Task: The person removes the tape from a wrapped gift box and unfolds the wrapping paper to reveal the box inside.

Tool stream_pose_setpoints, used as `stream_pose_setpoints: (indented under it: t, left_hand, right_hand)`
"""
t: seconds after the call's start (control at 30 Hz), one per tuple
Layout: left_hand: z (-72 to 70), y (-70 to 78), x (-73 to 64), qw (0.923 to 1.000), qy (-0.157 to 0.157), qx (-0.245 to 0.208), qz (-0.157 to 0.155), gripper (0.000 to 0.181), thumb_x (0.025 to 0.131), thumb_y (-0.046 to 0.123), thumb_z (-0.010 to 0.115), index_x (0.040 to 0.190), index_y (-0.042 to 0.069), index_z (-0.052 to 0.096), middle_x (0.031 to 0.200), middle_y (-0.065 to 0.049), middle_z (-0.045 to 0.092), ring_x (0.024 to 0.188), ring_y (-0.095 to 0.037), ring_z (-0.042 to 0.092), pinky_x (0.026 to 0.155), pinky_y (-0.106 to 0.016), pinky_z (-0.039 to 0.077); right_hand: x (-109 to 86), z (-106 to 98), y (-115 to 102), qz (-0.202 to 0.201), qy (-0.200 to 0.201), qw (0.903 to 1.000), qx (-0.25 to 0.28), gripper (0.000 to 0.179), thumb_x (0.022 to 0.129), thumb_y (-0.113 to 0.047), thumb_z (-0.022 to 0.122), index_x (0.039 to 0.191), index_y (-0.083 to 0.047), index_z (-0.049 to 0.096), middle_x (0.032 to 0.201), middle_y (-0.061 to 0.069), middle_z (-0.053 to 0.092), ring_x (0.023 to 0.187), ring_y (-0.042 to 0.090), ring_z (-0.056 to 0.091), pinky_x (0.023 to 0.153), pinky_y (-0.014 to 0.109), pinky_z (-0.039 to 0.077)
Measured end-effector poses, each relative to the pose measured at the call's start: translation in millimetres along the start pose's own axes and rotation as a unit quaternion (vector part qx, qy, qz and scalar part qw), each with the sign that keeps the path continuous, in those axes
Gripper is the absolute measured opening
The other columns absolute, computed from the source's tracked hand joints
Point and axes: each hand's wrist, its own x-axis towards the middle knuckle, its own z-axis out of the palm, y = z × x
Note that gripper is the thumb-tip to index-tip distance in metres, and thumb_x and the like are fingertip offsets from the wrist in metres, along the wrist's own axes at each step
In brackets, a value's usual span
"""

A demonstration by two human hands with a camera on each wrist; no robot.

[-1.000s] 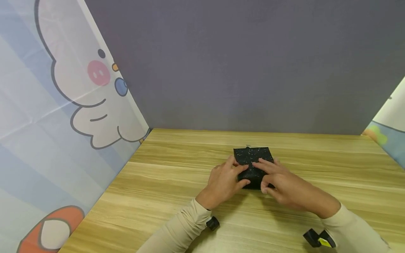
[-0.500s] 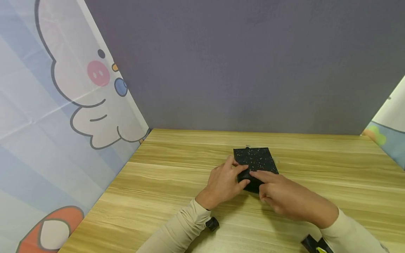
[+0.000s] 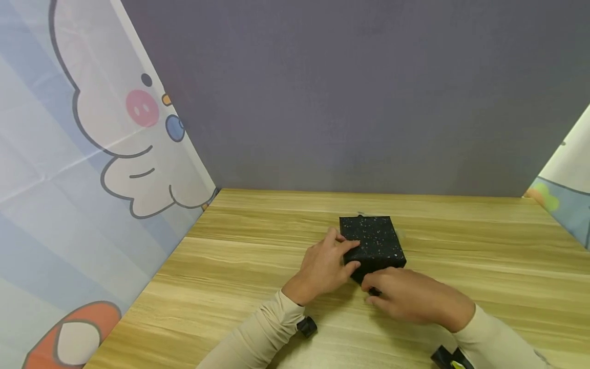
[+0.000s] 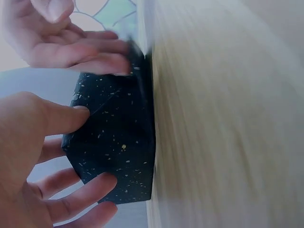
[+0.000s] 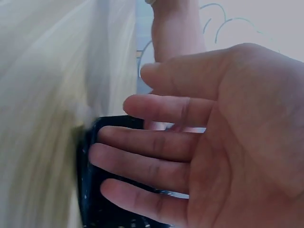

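Thumb and fingers of my left hand [image 3: 322, 264] grip one black box [image 3: 373, 238]; my right hand [image 3: 410, 294] lies spread wide at its near end.
Smooth and flecked white, square-topped with straight edges, the box sits on the wood-grain bench [image 3: 230, 287], near the far edge, about midway between the far corners. My left thumb meets its near face, the index finger its top, the others its left side. My right fingers, nearly straight, overlap the near end; I cannot tell how firmly they touch. Wood runs broadly toward the bench's left and right edges; a narrower strip separates box from grey wall [image 3: 345, 102]. Two beige cloth sleeves [image 3: 258, 333] cover my arms.
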Motion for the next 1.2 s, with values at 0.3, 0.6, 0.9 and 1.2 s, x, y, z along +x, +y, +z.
stream_pose_setpoints:
  t: [0.3,0.6,0.9,1.2]
  left_hand:
    - [-1.7,-2.7,0.5,0.9994,-0.017,-0.028,-0.01,0.046,0.095,0.042,0.068,0.138,0.025,0.063,0.121,-0.002,0.048,0.051,-0.002,0.038,0.047,-0.018,0.033]
    - [-0.9,-3.8,1.3,0.9982,-0.045,-0.036,-0.012,0.051,0.097,0.034,0.067,0.146,0.025,0.055,0.13,-0.005,0.044,0.049,-0.003,0.038,0.044,-0.018,0.033]
    - [0.9,-7.5,2.1,0.9944,-0.066,-0.077,-0.03,0.057,0.096,0.025,0.063,0.151,0.027,0.048,0.143,-0.004,0.038,0.051,-0.002,0.04,0.042,-0.02,0.034]
    - [2.8,-8.2,1.7,0.98,-0.069,-0.172,-0.071,0.056,0.096,0.016,0.056,0.15,0.029,0.05,0.145,0.0,0.036,0.059,-0.001,0.044,0.043,-0.022,0.035]
  right_hand:
    - [4.4,4,13,0.01,0.0,0.9994,0.033,0.022,0.101,-0.029,0.061,0.115,-0.015,0.07,0.105,-0.011,0.067,0.08,-0.002,0.057,0.069,0.031,0.051]
    - [-1.4,-5,26,0.074,0.042,0.9963,-0.01,0.035,0.1,-0.024,0.062,0.127,-0.003,0.065,0.097,-0.009,0.069,0.081,0.002,0.062,0.072,0.036,0.055]
    - [-3.7,-6,35,0.087,0.077,0.9921,-0.046,0.035,0.098,-0.028,0.066,0.124,-0.005,0.062,0.076,-0.016,0.059,0.063,0.0,0.052,0.057,0.03,0.047]
    - [-2.8,-7,30,0.09,0.139,0.9735,-0.157,0.022,0.094,-0.025,0.068,0.107,-0.008,0.072,0.075,-0.006,0.063,0.063,0.005,0.053,0.054,0.034,0.047]
